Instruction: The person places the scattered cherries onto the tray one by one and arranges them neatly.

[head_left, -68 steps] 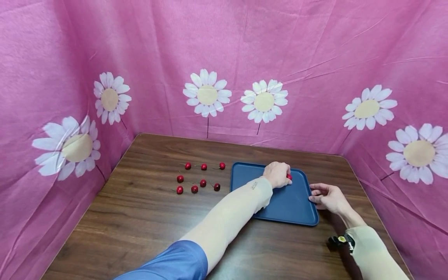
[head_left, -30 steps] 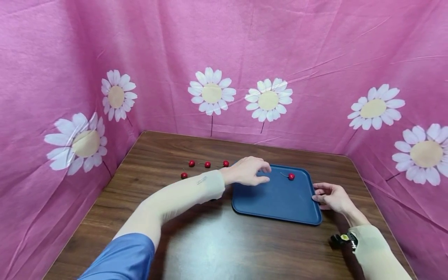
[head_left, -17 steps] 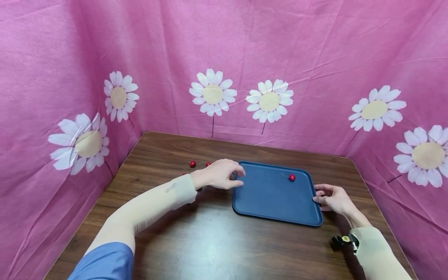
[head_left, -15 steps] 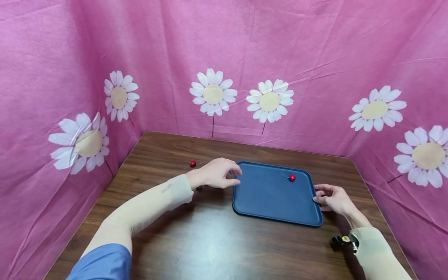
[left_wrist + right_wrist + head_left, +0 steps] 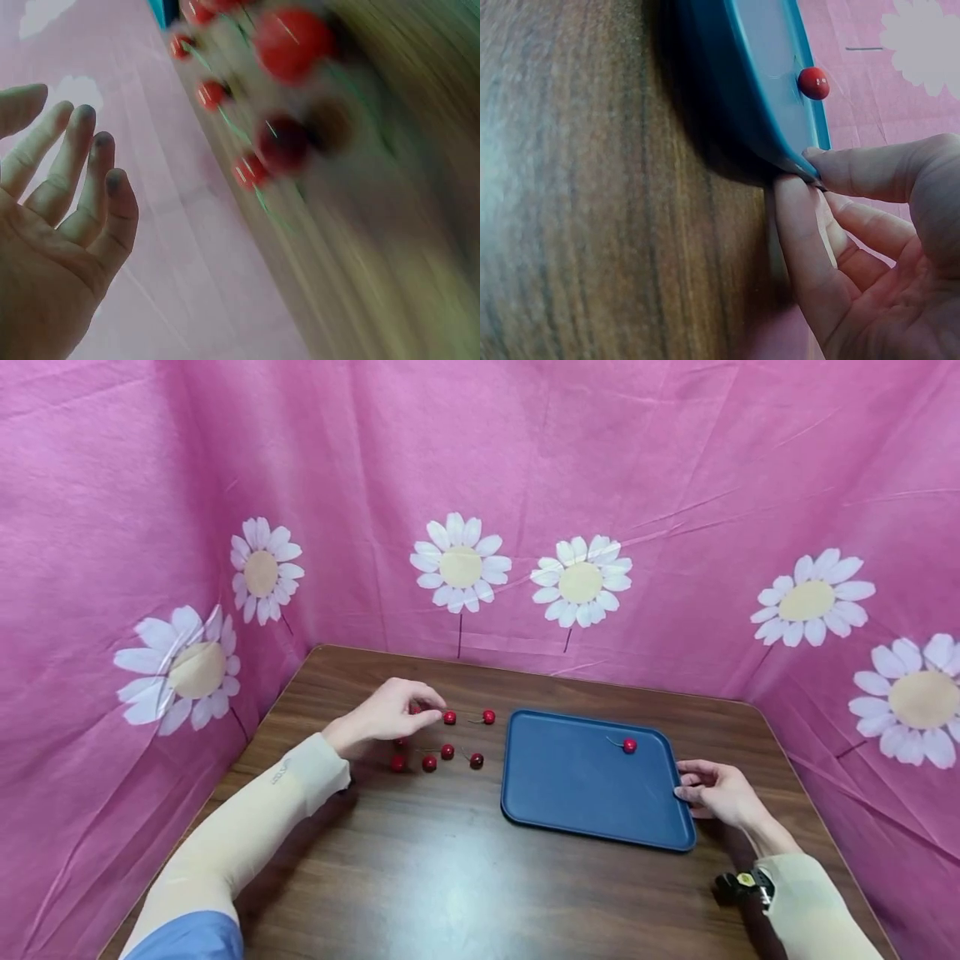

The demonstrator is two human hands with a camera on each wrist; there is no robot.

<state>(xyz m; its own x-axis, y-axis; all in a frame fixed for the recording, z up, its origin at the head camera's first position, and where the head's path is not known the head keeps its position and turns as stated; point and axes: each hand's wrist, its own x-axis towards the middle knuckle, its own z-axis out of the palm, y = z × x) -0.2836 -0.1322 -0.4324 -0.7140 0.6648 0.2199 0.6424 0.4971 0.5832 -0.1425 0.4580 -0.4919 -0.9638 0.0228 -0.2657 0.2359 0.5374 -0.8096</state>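
Observation:
My left hand (image 5: 393, 708) hovers over the group of red cherries on the left of the table, fingers loosely bent, holding nothing. In the left wrist view its spread fingers (image 5: 90, 172) stand apart from the blurred cherries (image 5: 294, 45). A cherry (image 5: 449, 717) lies just past its fingertips; others are partly hidden behind the hand. On the right, my right hand (image 5: 723, 793) pinches the right rim of the blue tray (image 5: 592, 785), thumb on top and fingers below, plain in the right wrist view. One cherry (image 5: 629, 746) with its stem lies in the tray's far right part.
A brown wooden table (image 5: 420, 877) carries everything. Pink cloth with white daisies (image 5: 461, 566) hangs behind it and at both sides. Another cherry (image 5: 488, 717) lies close to the tray's left edge. A black device (image 5: 738, 885) is strapped at the right wrist.
The left hand let go of a cherry in the tray, then moved left off the tray to over the cherries on the table. The right hand stayed at the tray's rim.

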